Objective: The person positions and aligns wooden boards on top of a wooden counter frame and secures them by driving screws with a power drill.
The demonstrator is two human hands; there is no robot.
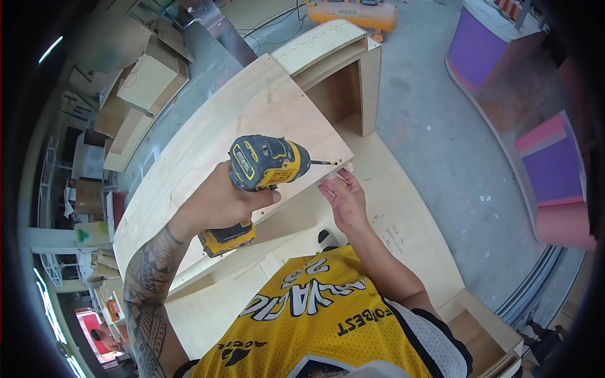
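One screw (348, 166), pinched in the fingertips of my right hand (343, 200), sits at the corner of the top panel (252, 126), with the bit of the drill (268, 164) aimed straight at it from just beside. My left hand (217, 203) is clenched round the drill's grip, the yellow battery hanging below my wrist. The risk, as I judge it: my fingers are right next to the bit, so if it skips off the screw head it goes into them (or gouges the wood). So near the edge, the ply could also split if I drive crooked. Further out, the cabinet (353, 82) stands open past the panel, and a compressor (359, 12) lies on the concrete floor (441, 145).
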